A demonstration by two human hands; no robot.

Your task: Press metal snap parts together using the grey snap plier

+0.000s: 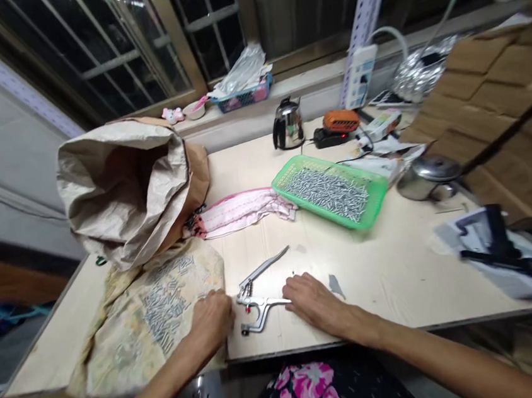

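Note:
My right hand [311,300] is closed at the end of one handle of silver metal hand pliers [263,313], which lie on the table with their handles spread apart. A spring and a small red part show near their pivot. My left hand [213,318] is curled at the right edge of a stained cloth [120,353], just left of the pliers' jaws; its fingertips are hidden. Many small metal pins [167,304] lie scattered on the cloth. Beyond my right hand, a green plastic basket [372,213] holds a heap of similar small metal pieces.
A large open paper sack [189,188] stands at the back left, beside a pink-white cloth [243,213]. Behind are a kettle [291,127] and an orange battery [341,119]. A lidded pot [429,175], cardboard [491,125] and a tray with black straps [504,250] crowd the right.

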